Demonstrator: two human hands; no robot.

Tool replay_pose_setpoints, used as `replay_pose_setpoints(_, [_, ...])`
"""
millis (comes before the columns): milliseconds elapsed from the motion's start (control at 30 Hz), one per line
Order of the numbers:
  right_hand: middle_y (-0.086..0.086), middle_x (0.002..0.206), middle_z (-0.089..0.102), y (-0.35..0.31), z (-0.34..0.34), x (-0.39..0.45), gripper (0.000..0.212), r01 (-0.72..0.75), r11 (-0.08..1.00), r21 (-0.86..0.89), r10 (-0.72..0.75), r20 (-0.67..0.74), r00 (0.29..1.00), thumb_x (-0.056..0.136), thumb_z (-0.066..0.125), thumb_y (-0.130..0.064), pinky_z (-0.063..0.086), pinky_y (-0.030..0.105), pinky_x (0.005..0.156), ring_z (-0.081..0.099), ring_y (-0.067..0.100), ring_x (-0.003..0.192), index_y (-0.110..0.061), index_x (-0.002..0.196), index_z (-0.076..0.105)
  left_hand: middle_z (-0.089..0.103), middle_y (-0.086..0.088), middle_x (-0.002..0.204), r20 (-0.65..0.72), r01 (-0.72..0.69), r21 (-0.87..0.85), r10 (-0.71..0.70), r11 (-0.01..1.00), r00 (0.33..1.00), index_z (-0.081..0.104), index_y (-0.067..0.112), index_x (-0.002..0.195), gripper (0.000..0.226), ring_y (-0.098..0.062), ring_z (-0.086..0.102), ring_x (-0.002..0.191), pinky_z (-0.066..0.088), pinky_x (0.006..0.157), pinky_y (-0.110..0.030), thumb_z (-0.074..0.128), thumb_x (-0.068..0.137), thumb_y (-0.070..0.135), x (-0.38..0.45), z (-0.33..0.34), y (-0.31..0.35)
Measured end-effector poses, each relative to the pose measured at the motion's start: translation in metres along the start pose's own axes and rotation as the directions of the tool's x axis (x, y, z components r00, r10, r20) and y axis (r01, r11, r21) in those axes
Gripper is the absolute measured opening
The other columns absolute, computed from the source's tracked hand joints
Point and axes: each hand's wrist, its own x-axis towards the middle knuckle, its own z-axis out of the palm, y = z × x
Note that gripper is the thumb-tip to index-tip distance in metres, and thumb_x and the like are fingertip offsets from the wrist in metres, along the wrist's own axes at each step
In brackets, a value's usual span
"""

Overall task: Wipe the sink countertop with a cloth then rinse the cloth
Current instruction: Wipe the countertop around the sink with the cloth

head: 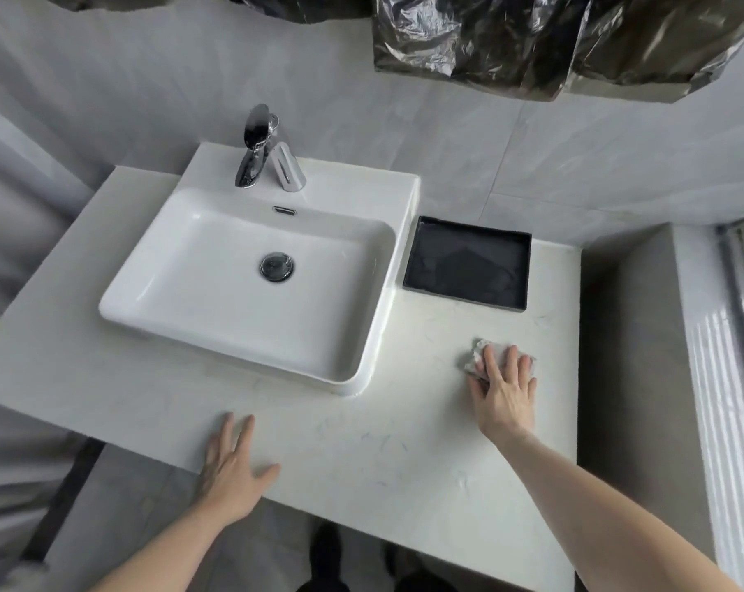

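A small crumpled grey cloth [476, 355] lies on the pale marbled countertop [387, 446], right of the sink and in front of the black tray. My right hand [504, 388] presses flat on the cloth with straight fingers and covers most of it. My left hand [233, 465] rests flat on the countertop near its front edge, fingers spread, holding nothing. The white rectangular sink [361, 343] sits on the counter with a chrome tap [254, 149] at its back and a chrome drain plug [277, 267] in the basin.
A shallow black tray [524, 275] stands on the counter behind the cloth, right of the sink. A grey side wall [635, 335] bounds the counter on the right. Crinkled foil [532, 40] hangs overhead at the back. The tiled floor and dark shoes show below the front edge.
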Motion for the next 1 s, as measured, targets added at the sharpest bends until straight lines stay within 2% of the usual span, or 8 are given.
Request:
replay_pose_setpoints(133, [0.015, 0.170, 0.013, 0.002, 0.008, -0.004, 0.055, 0.015, 1.000, 0.024, -0.014, -0.068, 0.998, 0.109, 0.036, -0.035, 0.015, 0.052, 0.127, 0.005, 0.037, 0.156, -0.027, 0.163, 0.026, -0.037, -0.002, 0.164, 0.025, 0.044, 0.025, -0.045, 0.999, 0.999, -0.024, 0.033, 0.158, 0.128, -0.041, -0.022, 0.153, 0.004, 0.124, -0.056, 0.046, 0.069, 0.093, 0.007, 0.006, 0.017])
replay_pose_setpoints(267, [0.014, 0.167, 0.024, -0.005, 0.018, -0.006, 0.050, 0.004, 0.991, 0.137, 0.021, -0.176, 0.984, 0.108, 0.039, -0.018, 0.019, 0.053, 0.126, 0.013, 0.034, 0.155, -0.024, 0.158, 0.038, -0.054, -0.004, 0.152, 0.090, 0.066, -0.022, -0.064, 0.998, 0.994, -0.045, 0.027, 0.143, 0.147, -0.044, -0.037, 0.146, -0.006, 0.119, -0.063, 0.045, 0.054, 0.101, 0.008, 0.010, 0.024])
replay_pose_setpoints(400, [0.008, 0.144, 0.046, -0.010, 0.027, -0.012, 0.042, 0.060, 0.967, 0.248, 0.017, -0.296, 0.955, 0.106, 0.042, -0.014, 0.034, 0.055, 0.118, 0.035, 0.034, 0.137, -0.020, 0.146, 0.052, -0.062, -0.003, 0.144, 0.086, 0.061, -0.070, -0.055, 0.996, 0.995, -0.052, 0.031, 0.135, 0.150, -0.043, -0.045, 0.141, -0.016, 0.116, -0.064, 0.044, 0.045, 0.104, 0.009, 0.016, 0.022])
replay_pose_setpoints(500, [0.003, 0.137, 0.047, -0.012, 0.031, -0.024, 0.039, 0.076, 0.967, 0.245, 0.008, -0.323, 0.946, 0.105, 0.047, -0.019, 0.039, 0.055, 0.112, 0.038, 0.032, 0.130, -0.021, 0.143, 0.052, -0.054, -0.001, 0.152, -0.093, 0.020, -0.126, -0.032, 0.992, 0.995, -0.042, 0.032, 0.146, 0.147, -0.039, -0.043, 0.144, -0.019, 0.116, -0.062, 0.040, 0.047, 0.104, 0.010, 0.033, 0.021])
replay_pose_setpoints(667, [0.000, 0.154, 0.031, -0.024, 0.035, -0.035, 0.052, -0.079, 0.984, 0.163, 0.112, -0.204, 0.973, 0.100, 0.043, -0.056, 0.030, 0.051, 0.115, 0.024, 0.027, 0.142, -0.035, 0.147, 0.043, -0.007, 0.006, 0.172, -0.363, 0.016, -0.221, -0.097, 0.975, 0.927, 0.012, 0.035, 0.163, 0.111, -0.028, -0.021, 0.156, -0.010, 0.122, -0.058, 0.031, 0.069, 0.091, 0.014, 0.056, 0.025])
replay_pose_setpoints(833, [0.006, 0.157, 0.036, -0.043, 0.039, -0.023, 0.043, -0.188, 0.964, 0.186, 0.235, -0.275, 0.932, 0.106, 0.036, -0.048, 0.026, 0.051, 0.110, 0.025, 0.032, 0.139, -0.035, 0.143, 0.053, 0.017, 0.008, 0.170, -0.472, 0.029, -0.389, -0.226, 0.921, 0.852, 0.034, 0.037, 0.153, 0.090, -0.023, -0.003, 0.158, -0.003, 0.125, -0.056, 0.043, 0.072, 0.076, 0.023, 0.062, 0.032])
replay_pose_setpoints(900, [0.009, 0.153, 0.041, -0.052, 0.041, -0.013, 0.043, -0.136, 0.978, 0.158, 0.181, -0.321, 0.930, 0.104, 0.039, -0.038, 0.033, 0.052, 0.108, 0.030, 0.035, 0.136, -0.029, 0.143, 0.055, 0.018, 0.008, 0.169, -0.493, 0.022, -0.405, -0.239, 0.914, 0.837, 0.035, 0.037, 0.152, 0.088, -0.023, -0.002, 0.158, -0.003, 0.125, -0.055, 0.044, 0.072, 0.074, 0.025, 0.063, 0.035])
replay_pose_setpoints(1000, [0.010, 0.153, 0.042, -0.074, 0.045, 0.004, 0.048, 0.084, 0.987, 0.134, -0.046, -0.265, 0.963, 0.101, 0.037, -0.034, 0.034, 0.058, 0.114, 0.030, 0.039, 0.142, -0.025, 0.145, 0.053, 0.018, 0.009, 0.169, -0.501, 0.041, -0.401, -0.257, 0.915, 0.827, 0.034, 0.038, 0.152, 0.086, -0.022, -0.003, 0.158, -0.002, 0.125, -0.055, 0.043, 0.074, 0.072, 0.026, 0.063, 0.035])
